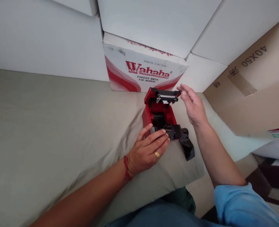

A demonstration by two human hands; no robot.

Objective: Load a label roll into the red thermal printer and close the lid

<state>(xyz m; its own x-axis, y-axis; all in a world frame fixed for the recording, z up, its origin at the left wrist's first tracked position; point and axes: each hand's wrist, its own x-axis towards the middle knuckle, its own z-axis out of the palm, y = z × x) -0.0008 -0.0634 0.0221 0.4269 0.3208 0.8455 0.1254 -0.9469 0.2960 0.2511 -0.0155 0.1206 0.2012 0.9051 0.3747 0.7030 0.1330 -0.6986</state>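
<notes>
Red, box-shaped plastic device (157,108) on grey-green cloth (70,126), its hinged red lid (148,96) raised, the underside bearing black fittings and a silvery bar (167,97). Glossy, crumpled black film (188,146) lies at the open front and beyond the right front corner; whether it is continuous cannot be told.

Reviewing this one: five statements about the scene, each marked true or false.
The lid of the red device is raised. True.
The right hand is beside the lid's right end. True.
The left hand is at the device's near end. True.
The ring is on the right hand. False: the gold ring is on the left hand.
The Wahaha carton stands nearer than the device. False: the Wahaha carton stands beyond it.
</notes>
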